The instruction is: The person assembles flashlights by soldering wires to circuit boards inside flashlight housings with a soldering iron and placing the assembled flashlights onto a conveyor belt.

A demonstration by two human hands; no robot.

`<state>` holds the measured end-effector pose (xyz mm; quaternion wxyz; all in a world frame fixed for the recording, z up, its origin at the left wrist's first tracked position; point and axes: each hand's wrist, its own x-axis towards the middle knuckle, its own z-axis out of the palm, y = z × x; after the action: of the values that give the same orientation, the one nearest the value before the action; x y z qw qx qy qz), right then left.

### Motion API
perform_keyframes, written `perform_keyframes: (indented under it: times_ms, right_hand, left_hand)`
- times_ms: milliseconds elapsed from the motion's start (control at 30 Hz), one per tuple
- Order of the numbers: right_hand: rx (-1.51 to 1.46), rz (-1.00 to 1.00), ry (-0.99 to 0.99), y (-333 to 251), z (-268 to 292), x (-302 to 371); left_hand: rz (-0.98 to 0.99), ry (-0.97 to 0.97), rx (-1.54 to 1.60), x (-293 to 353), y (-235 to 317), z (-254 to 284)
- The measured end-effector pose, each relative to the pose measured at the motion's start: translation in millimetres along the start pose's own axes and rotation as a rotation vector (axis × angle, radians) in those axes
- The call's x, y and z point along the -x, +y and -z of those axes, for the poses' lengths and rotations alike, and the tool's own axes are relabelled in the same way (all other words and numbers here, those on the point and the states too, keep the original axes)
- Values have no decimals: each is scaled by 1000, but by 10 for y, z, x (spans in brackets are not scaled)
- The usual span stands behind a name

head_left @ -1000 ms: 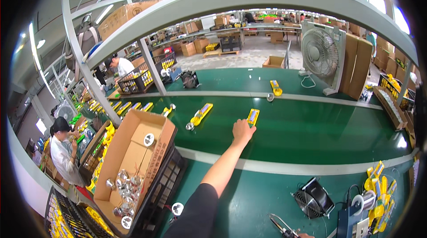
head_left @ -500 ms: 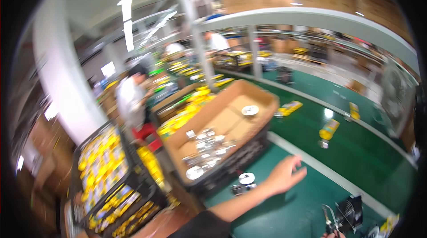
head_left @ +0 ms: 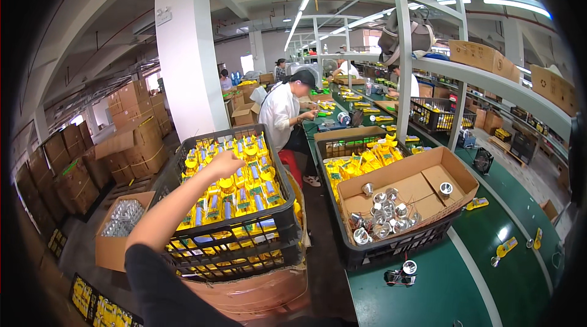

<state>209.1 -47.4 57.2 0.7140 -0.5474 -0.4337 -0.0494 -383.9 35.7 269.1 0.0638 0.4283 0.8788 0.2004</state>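
My left hand (head_left: 225,165) is over a black plastic crate (head_left: 229,224) packed with yellow parts (head_left: 254,171) that carry blue pieces and green boards. Its fingers are curled downward, and whatever they may hold is hidden behind the hand. The crate sits on top of another crate of the same yellow parts. My right hand is out of view. On the green bench a silver reflector cup (head_left: 409,267) stands by a small dark stand (head_left: 394,278).
An open cardboard tray (head_left: 403,174) with several silver reflector cups (head_left: 388,211) rests on a black crate (head_left: 391,250) at the bench. Yellow lamps (head_left: 506,246) lie on the green conveyor (head_left: 471,229). A co-worker in white (head_left: 278,113) sits beyond. A pillar (head_left: 186,52) rises behind the crates.
My view has swung left. My left hand has moved from above the green bench to the crate of yellow parts. My right hand, at the lower right edge before, has left the picture.
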Motion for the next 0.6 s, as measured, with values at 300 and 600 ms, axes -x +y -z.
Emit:
perform_keyframes:
  times_ms: [300, 600]
  right_hand:
    - [13, -45, 74, 118, 46, 53]
    - [55, -122, 16, 254, 294, 168]
  left_hand:
    - [600, 150, -453, -887, 45, -888]
    - [578, 129, -351, -786, 164, -813]
